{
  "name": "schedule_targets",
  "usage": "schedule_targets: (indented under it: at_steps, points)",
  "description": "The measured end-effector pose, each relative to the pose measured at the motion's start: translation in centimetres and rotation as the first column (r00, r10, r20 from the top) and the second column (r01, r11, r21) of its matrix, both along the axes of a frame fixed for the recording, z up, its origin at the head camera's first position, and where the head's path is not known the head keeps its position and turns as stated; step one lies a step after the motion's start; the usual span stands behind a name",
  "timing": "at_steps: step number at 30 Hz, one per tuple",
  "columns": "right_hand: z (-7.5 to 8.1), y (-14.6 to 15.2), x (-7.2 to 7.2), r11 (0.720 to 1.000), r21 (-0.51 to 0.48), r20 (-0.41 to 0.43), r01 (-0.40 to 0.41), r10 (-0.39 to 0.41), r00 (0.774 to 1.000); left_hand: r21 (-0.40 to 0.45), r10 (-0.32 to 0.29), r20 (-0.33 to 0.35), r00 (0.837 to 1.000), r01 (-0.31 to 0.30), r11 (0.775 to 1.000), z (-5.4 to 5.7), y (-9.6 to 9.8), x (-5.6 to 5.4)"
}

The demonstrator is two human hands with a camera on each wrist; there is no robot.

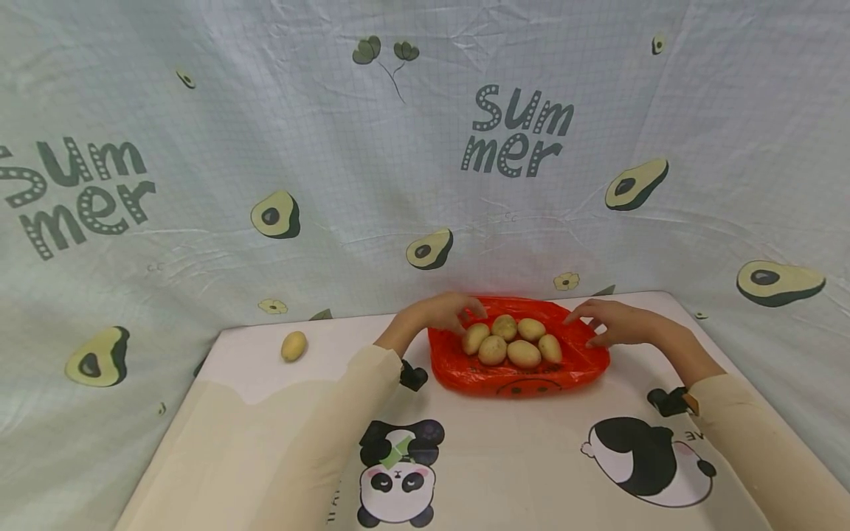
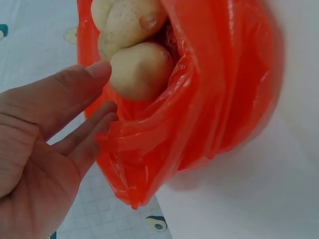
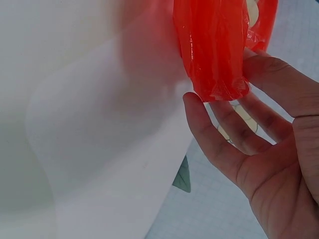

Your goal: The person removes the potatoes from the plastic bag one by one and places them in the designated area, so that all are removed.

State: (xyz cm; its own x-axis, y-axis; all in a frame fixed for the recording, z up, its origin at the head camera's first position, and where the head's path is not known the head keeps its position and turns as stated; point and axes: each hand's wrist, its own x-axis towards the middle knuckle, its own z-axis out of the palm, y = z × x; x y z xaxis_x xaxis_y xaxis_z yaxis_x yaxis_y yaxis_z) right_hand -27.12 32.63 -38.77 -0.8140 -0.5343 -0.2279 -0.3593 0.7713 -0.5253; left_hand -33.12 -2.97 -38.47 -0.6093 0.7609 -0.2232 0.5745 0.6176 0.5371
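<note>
A red plastic bag (image 1: 458,372) lies on the table with its mouth spread wide, and several potatoes (image 1: 524,354) sit together inside it. My left hand (image 1: 450,311) is at the bag's left end. In the left wrist view its thumb (image 2: 99,69) is right beside a potato (image 2: 142,72), while the other fingers reach to the bag's edge, their tips partly hidden. My right hand (image 1: 617,321) is at the bag's right end. In the right wrist view its loosely bent, spread fingers (image 3: 199,117) lie around the bag's end (image 3: 219,59), gripping nothing firmly.
A single potato (image 1: 294,345) lies apart, toward the table's back left. The pale table top (image 1: 505,464) carries printed pandas. Behind and beside it hangs a light cloth (image 1: 358,177) printed with avocados and lettering. A dark band (image 1: 667,402) is at the right wrist.
</note>
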Motion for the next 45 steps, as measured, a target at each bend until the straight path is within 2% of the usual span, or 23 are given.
schedule_targets:
  at_steps: [10,18,21,25,27,31,36,39,42,45]
  points:
    - [-0.4,-0.2,0.1,1.0,-0.016,-0.007,-0.019,0.019,1.0,-0.054,0.028,0.072,0.997,-0.024,0.998,-0.6,0.8,-0.9]
    - [-0.7,0.1,-0.1,1.0,-0.018,-0.025,-0.017,0.016,1.0,-0.062,0.032,0.08,0.996,-0.027,0.998,-1.8,1.1,-1.6]
    - [-0.8,-0.1,-0.3,1.0,-0.018,-0.036,-0.025,0.024,0.999,-0.089,0.003,0.071,0.997,0.003,0.996,-2.1,1.3,-1.7]
    - [-0.9,-0.3,-0.5,0.999,-0.006,-0.051,-0.041,0.041,0.998,-0.148,-0.056,0.064,0.996,0.065,0.987,-2.0,1.8,-1.9]
    - [-0.9,-0.3,-0.6,0.999,0.001,-0.058,-0.049,0.049,0.997,-0.187,-0.058,0.068,0.996,0.069,0.98,-1.9,2.1,-2.1]
    - [-0.8,-0.3,-0.6,0.999,-0.002,-0.064,-0.05,0.05,0.997,-0.263,-0.005,0.097,0.995,0.031,0.964,-1.6,2.7,-2.7]
    - [-0.7,-0.1,-0.5,0.999,0.0,-0.071,-0.044,0.044,0.996,-0.291,0.038,0.165,0.986,0.012,0.957,-1.3,3.5,-3.0]
    - [-0.6,-0.1,-0.6,0.999,0.002,-0.074,-0.045,0.045,0.996,-0.314,0.061,0.181,0.982,-0.001,0.949,-1.3,3.8,-3.2]
    - [-0.6,-0.3,-0.5,0.999,0.006,-0.075,-0.041,0.041,0.996,-0.333,0.07,0.18,0.981,-0.006,0.943,-1.4,3.9,-3.2]
    - [-0.5,-0.5,-0.5,0.999,0.007,-0.068,-0.041,0.042,0.997,-0.333,0.044,0.165,0.985,0.014,0.943,-1.6,3.8,-3.2]
